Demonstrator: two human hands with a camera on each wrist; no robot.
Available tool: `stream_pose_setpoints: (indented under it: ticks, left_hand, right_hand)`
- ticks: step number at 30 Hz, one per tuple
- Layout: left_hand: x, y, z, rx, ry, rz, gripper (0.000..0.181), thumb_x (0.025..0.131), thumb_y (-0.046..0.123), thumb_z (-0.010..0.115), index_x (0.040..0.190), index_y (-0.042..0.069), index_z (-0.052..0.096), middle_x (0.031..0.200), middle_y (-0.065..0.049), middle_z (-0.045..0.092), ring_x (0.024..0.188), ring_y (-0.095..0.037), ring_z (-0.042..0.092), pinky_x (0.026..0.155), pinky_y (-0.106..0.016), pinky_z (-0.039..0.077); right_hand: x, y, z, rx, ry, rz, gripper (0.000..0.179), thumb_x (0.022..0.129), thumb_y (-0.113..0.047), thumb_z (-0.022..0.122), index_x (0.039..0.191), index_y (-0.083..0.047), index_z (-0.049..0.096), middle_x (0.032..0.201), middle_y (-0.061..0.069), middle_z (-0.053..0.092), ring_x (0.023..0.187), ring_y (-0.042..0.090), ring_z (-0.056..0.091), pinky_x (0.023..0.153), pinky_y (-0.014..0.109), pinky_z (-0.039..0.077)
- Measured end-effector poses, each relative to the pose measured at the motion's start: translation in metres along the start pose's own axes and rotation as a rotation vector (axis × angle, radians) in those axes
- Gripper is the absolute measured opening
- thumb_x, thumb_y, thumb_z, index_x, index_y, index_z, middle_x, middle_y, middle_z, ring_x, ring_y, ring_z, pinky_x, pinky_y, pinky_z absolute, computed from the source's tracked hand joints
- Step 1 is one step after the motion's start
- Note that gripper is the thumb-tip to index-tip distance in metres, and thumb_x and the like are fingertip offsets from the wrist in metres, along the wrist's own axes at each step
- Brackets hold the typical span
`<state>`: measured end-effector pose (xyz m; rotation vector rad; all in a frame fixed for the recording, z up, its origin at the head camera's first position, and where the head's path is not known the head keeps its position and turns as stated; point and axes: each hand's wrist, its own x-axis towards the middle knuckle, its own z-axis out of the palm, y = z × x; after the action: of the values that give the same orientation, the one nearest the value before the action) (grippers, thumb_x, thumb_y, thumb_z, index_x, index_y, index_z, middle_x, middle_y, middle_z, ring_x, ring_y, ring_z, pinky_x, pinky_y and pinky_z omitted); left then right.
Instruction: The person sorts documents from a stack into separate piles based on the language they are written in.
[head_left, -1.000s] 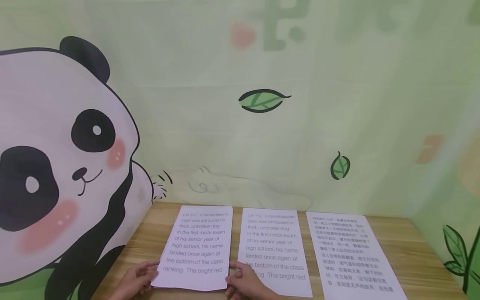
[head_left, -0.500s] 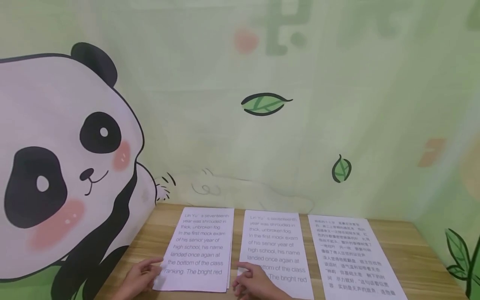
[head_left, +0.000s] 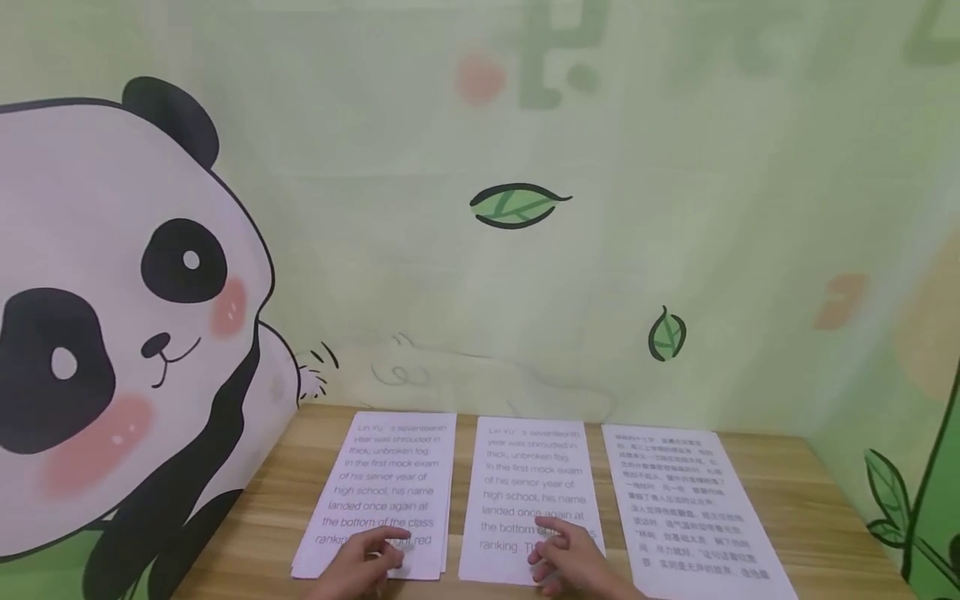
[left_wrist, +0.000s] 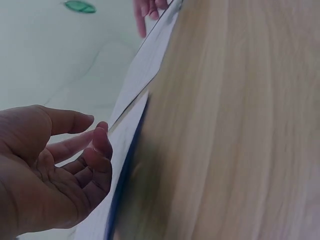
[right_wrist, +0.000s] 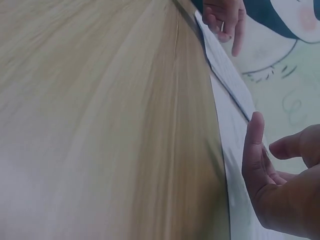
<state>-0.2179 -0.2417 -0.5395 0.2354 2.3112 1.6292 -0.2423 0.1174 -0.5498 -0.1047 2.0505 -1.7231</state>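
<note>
Three printed white paper stacks or sheets lie side by side in the head view. Over the lower part of the left paper stack [head_left: 386,475], which bears English text, hovers my left hand [head_left: 363,562], its fingers loosely bent and holding nothing. My right hand [head_left: 573,558] is over the lower right of the middle paper [head_left: 528,475], with the same English text, and its fingers are also loosely curled around nothing. In the left wrist view, a gap separates the left hand [left_wrist: 65,170] from the table. Further right lies a sheet with Chinese text [head_left: 690,508], untouched.
A wooden table [head_left: 817,500] bears the papers. Behind it hangs a pale green backdrop [head_left: 375,250] with a large printed panda [head_left: 187,333] on the left and printed leaves [head_left: 517,206].
Both hands have let go of the left paper stack's side edges and moved right. The left hand is now over that stack, the right over the middle paper. The view has shifted slightly.
</note>
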Motion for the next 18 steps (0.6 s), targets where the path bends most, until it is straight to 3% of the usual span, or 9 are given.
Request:
stream_pose_setpoints:
  ticks: [4,8,13,18]
  left_hand:
    - [0.011,0.004,0.027,-0.042,-0.064,-0.008,0.043,0.094,0.009,0.062,0.132,-0.011,0.057,0.085,-0.001,0.064,0.066,-0.013,0.055,0.057,-0.021,0.046]
    - [0.019,0.010,0.045,-0.040,-0.102,-0.011,0.048,0.093,0.008,0.060,0.136,-0.013,0.053,0.087,-0.001,0.063,0.068,-0.013,0.056,0.059,-0.021,0.046]
    - [0.026,0.016,0.060,-0.034,-0.131,-0.056,0.053,0.095,0.010,0.061,0.141,-0.013,0.049,0.091,-0.002,0.064,0.073,-0.013,0.058,0.065,-0.025,0.049]
    - [0.030,0.018,0.068,-0.017,-0.138,-0.069,0.057,0.095,0.012,0.063,0.142,-0.016,0.046,0.089,-0.003,0.065,0.070,-0.013,0.057,0.062,-0.024,0.047]
  right_hand:
    - [-0.006,0.010,-0.014,0.000,0.028,0.042,0.063,0.099,-0.011,0.055,0.152,0.012,0.030,0.094,0.007,0.074,0.074,0.012,0.071,0.066,0.029,0.062]
    - [-0.016,0.015,-0.029,0.011,0.057,0.062,0.066,0.099,-0.011,0.055,0.153,0.013,0.025,0.097,0.009,0.074,0.076,0.013,0.071,0.069,0.030,0.063]
    - [-0.029,0.017,-0.046,-0.028,0.090,0.058,0.066,0.100,-0.012,0.055,0.152,0.014,0.025,0.095,0.008,0.074,0.076,0.014,0.071,0.070,0.033,0.063]
    - [-0.038,0.020,-0.058,-0.037,0.125,0.087,0.067,0.099,-0.012,0.055,0.152,0.016,0.025,0.093,0.007,0.073,0.076,0.015,0.070,0.070,0.034,0.063]
